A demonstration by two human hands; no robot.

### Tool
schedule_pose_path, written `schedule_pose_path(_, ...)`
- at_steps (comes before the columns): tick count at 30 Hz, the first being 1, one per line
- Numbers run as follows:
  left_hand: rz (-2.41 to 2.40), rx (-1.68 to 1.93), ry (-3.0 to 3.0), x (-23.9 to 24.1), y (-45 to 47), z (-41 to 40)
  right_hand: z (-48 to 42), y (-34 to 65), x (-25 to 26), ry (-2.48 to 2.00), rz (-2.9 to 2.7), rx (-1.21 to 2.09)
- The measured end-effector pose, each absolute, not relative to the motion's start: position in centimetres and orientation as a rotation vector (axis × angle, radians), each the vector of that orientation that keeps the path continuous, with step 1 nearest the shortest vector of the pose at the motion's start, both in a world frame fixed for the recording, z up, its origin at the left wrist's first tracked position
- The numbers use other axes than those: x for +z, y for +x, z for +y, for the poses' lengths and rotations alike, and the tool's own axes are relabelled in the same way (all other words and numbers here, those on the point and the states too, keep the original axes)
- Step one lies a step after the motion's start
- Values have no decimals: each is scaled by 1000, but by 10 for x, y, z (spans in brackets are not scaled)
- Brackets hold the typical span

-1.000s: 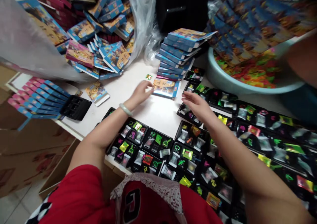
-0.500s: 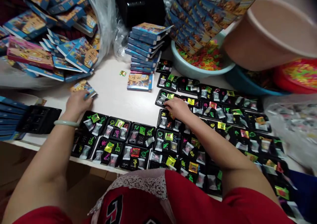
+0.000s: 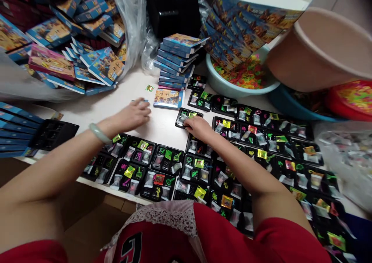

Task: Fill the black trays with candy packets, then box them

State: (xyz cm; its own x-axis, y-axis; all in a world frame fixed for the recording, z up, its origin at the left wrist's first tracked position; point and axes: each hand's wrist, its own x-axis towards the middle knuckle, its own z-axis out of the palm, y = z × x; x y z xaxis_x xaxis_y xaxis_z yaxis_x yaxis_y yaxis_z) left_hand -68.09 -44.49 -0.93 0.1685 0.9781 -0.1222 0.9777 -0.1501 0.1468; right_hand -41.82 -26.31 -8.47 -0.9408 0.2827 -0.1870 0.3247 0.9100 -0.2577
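My left hand (image 3: 132, 115) hovers over the white table (image 3: 162, 127), its fingers curled over a small flat printed box whose blue edge (image 3: 142, 100) shows past the fingertips. A pale bangle sits on that wrist. My right hand (image 3: 200, 128) grips the near edge of a black tray (image 3: 186, 116) that holds small packets. This tray sits slightly apart from the rows of filled black trays (image 3: 162, 160). Another flat printed box (image 3: 169, 98) lies on the table between and beyond both hands.
A stack of blue boxes (image 3: 178, 59) stands behind, with a small green packet (image 3: 149, 88) beside it. At the left are a heap of boxes (image 3: 87, 65) in plastic and an empty black tray (image 3: 54, 133). A pale basin (image 3: 232, 87) of colourful pieces and a brown tub (image 3: 319, 49) stand at the right.
My left hand picked up the small box at the left and carried it right toward the middle. My right hand took hold of a filled tray and drew it slightly left.
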Motion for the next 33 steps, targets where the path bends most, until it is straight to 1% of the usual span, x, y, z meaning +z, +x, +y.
schedule_pose_path(3,1785,82,2232,-36,-652,-433,-257,-417,-89,408,3014,-561)
schedule_pose_path(6,2059,310,2111,-60,-640,-440,-245,-410,-92,314,3158,-614)
schedule_pose_path(8,2292,382,1954,-72,-635,-446,-237,-407,-95,240,3167,-587)
schedule_pose_path(10,2422,345,1838,-80,-627,-445,-233,-407,-96,225,3104,-558)
schedule_pose_path(15,2535,209,1661,-92,-610,-427,-234,-410,-100,331,2982,-565)
schedule_pose_path(20,2495,189,1731,-97,-618,-432,-234,-411,-102,405,2936,-605)
schedule_pose_path(22,2426,233,1795,-97,-624,-438,-231,-413,-102,389,2956,-618)
schedule_pose_path(24,2317,405,1824,-96,-629,-445,-225,-415,-103,300,2988,-632)
schedule_pose_path(26,2200,658,1776,-94,-634,-450,-215,-416,-103,174,3009,-648)
schedule_pose_path(29,2097,970,1558,-88,-643,-455,-200,-416,-103,0,2999,-676)
schedule_pose_path(33,2071,1224,1192,-84,-652,-457,-195,-414,-93,-152,2980,-736)
